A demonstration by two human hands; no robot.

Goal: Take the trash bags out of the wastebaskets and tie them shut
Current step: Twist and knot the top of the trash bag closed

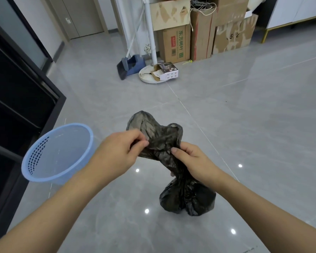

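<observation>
We see the black trash bag (pixel 171 161) hanging between both hands, its long axis running down from them. The left hand (pixel 120 152) pinches one top flap; the right hand (pixel 190 159) clamps the neck, seemingly twisted, just beside it.

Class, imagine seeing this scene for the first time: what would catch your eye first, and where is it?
Centre frame, the left hand and right hand pinch the gathered top of a black trash bag. To the left stands a light blue wastebasket, with no bag in it.
</observation>
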